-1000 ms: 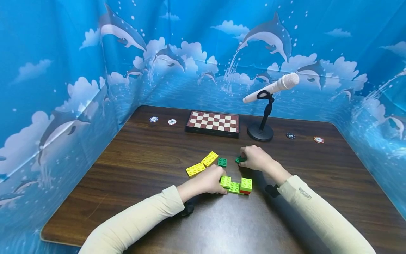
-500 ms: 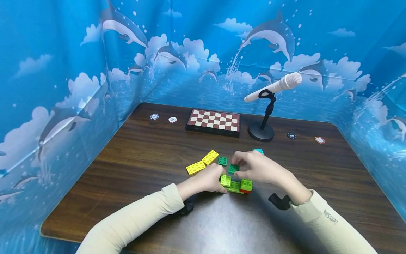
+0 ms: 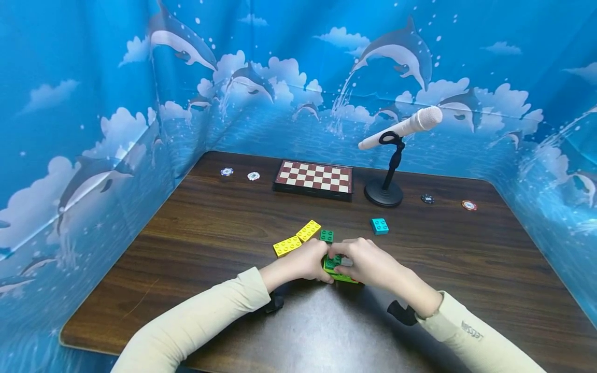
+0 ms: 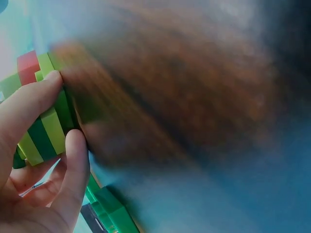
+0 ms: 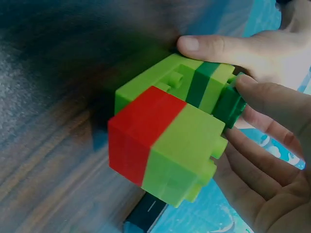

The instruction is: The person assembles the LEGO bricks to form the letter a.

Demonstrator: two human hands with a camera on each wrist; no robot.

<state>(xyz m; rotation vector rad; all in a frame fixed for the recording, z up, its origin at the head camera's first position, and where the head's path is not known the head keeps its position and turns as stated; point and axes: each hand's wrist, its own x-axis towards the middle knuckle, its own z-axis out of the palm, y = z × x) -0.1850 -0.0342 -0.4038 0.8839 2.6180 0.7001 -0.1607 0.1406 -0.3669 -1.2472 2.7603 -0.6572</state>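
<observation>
My left hand (image 3: 310, 260) grips the left end of a toy-brick build, thumb and fingers on its sides. The build has a lime base (image 5: 138, 82), one stack of lime and dark green layers (image 4: 43, 141), and another of a red brick (image 5: 143, 116) under a lime brick (image 5: 187, 141). My right hand (image 3: 373, 264) pinches a small dark green brick (image 5: 229, 108) at the top of the left stack. Whether it is fully seated cannot be told. In the head view, my right hand hides most of the red-and-lime stack.
Two yellow bricks (image 3: 287, 246) and a loose dark green brick (image 3: 326, 235) lie behind my left hand. A turquoise brick (image 3: 380, 226) lies farther right. Behind are a chessboard box (image 3: 313, 178), a microphone on a stand (image 3: 394, 160) and several poker chips (image 3: 427, 199).
My right hand has carried the dark green brick left and toward me, onto the left stack. The turquoise brick has come into view. My left hand has kept its hold.
</observation>
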